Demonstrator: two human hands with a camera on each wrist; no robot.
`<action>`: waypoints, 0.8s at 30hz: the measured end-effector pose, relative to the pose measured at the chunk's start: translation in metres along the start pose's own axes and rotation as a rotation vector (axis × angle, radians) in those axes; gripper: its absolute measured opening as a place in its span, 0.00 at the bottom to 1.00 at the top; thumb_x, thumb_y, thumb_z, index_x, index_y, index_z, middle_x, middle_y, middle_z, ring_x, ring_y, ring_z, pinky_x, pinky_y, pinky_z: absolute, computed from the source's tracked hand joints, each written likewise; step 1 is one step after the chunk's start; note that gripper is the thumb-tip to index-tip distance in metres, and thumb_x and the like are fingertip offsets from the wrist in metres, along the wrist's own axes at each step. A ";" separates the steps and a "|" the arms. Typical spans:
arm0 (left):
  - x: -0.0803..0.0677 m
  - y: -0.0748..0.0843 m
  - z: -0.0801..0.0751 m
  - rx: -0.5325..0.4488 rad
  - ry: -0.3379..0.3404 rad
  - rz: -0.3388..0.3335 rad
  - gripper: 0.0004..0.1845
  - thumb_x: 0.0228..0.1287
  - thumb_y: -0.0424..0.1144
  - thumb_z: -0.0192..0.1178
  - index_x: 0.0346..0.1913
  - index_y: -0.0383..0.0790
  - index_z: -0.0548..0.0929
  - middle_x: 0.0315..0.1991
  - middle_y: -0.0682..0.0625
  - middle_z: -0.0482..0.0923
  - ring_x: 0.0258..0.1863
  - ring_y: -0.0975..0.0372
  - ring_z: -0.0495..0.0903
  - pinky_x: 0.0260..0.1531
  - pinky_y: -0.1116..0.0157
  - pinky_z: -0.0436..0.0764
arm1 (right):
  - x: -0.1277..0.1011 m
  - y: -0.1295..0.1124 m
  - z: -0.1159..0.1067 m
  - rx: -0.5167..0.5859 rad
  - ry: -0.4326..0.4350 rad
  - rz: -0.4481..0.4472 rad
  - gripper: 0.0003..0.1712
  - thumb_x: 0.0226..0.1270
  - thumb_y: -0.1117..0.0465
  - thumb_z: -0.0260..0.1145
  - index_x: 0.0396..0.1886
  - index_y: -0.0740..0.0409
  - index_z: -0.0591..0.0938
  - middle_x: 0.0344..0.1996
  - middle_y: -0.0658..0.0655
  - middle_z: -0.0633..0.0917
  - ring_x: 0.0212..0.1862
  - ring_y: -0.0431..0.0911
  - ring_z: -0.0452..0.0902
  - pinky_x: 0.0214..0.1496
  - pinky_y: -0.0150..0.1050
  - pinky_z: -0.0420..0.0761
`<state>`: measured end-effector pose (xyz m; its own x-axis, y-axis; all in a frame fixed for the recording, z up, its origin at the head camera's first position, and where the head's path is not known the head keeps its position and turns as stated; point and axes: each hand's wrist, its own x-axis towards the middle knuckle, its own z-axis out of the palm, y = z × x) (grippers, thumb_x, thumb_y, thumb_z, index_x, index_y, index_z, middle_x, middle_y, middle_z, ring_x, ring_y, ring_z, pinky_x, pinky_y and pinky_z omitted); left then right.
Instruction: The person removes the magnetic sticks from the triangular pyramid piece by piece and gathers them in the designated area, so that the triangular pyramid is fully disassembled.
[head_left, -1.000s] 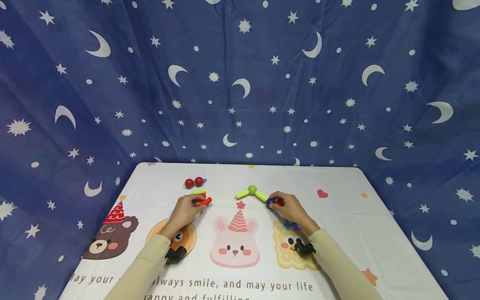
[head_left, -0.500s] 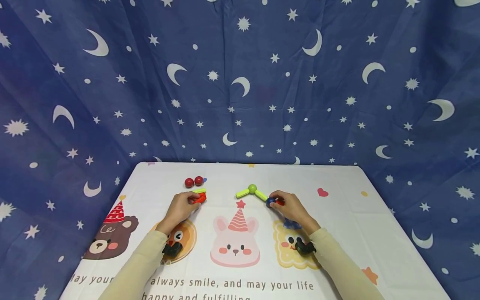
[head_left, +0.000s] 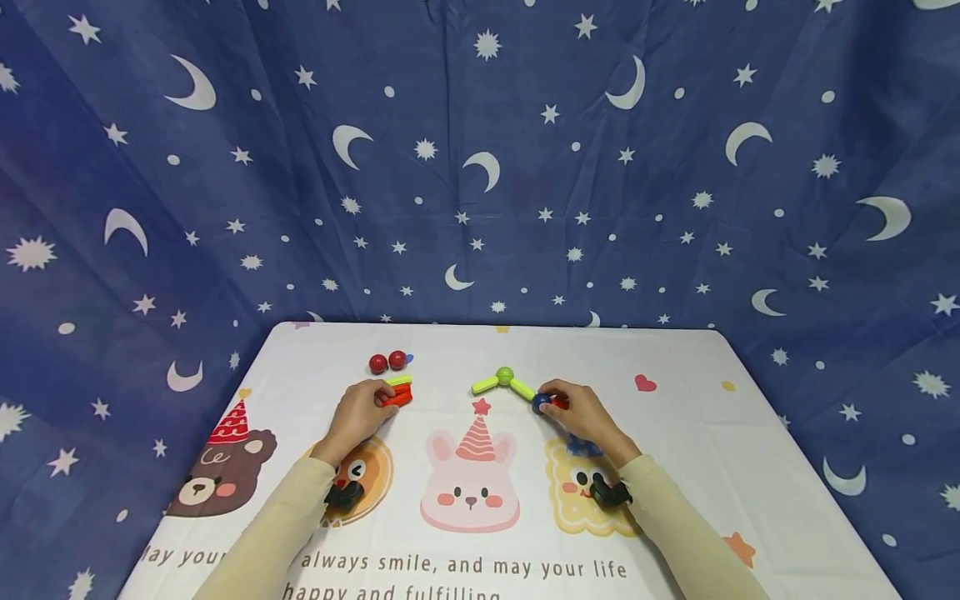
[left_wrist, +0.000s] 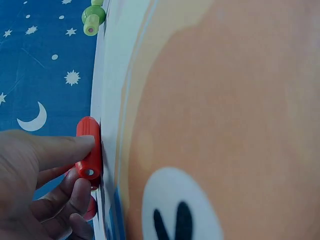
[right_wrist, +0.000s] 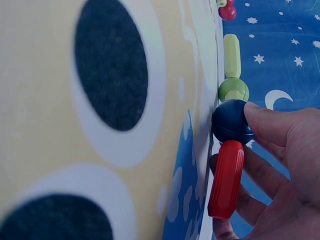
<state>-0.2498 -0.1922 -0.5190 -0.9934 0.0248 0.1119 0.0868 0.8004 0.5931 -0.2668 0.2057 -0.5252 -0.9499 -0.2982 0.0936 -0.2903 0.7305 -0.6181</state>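
Note:
My left hand (head_left: 361,413) pinches a red rod (left_wrist: 89,150) between thumb and fingers. In the head view that rod lies alongside another red rod (head_left: 401,388), with a yellow-green rod (head_left: 399,380) just behind. My right hand (head_left: 584,412) holds a dark blue ball (right_wrist: 231,121), its thumb on the ball and its fingers behind. A red rod (right_wrist: 226,180) joins the ball on the near side. From the ball's other side runs a yellow-green rod (head_left: 522,390) to a green ball (head_left: 505,376), which bears a second yellow-green rod (head_left: 484,386) pointing left.
Two dark red balls (head_left: 378,363) sit behind the left hand. A white cloth (head_left: 465,450) printed with cartoon animals and lettering covers the table. Its back edge meets a blue curtain (head_left: 480,167) with moons and stars.
My left hand has drawn slightly left and turned its red rod, which now lies beside the other red rod. The right hand and its joined pieces have stayed in place.

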 end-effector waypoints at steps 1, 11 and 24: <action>0.000 0.000 0.000 -0.001 0.010 0.000 0.11 0.54 0.36 0.73 0.39 0.40 0.85 0.32 0.48 0.82 0.31 0.60 0.78 0.35 0.62 0.75 | 0.000 0.000 0.000 0.001 0.002 -0.001 0.16 0.64 0.55 0.70 0.51 0.47 0.83 0.44 0.51 0.87 0.46 0.46 0.82 0.53 0.48 0.81; 0.001 -0.003 -0.001 -0.003 0.039 -0.018 0.11 0.54 0.32 0.71 0.42 0.39 0.85 0.32 0.46 0.79 0.32 0.58 0.76 0.34 0.63 0.73 | -0.001 -0.001 0.000 0.000 -0.002 0.008 0.16 0.64 0.56 0.70 0.51 0.47 0.83 0.44 0.52 0.87 0.45 0.46 0.81 0.53 0.48 0.81; -0.006 0.001 -0.006 -0.018 0.047 0.013 0.11 0.58 0.36 0.69 0.44 0.38 0.84 0.33 0.45 0.79 0.32 0.57 0.76 0.33 0.62 0.74 | -0.001 -0.001 0.002 0.018 0.008 0.008 0.16 0.63 0.56 0.71 0.51 0.47 0.83 0.46 0.53 0.87 0.48 0.49 0.82 0.55 0.50 0.81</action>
<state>-0.2437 -0.1953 -0.5147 -0.9876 0.0069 0.1568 0.1017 0.7891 0.6057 -0.2656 0.2041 -0.5259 -0.9531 -0.2874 0.0945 -0.2804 0.7216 -0.6330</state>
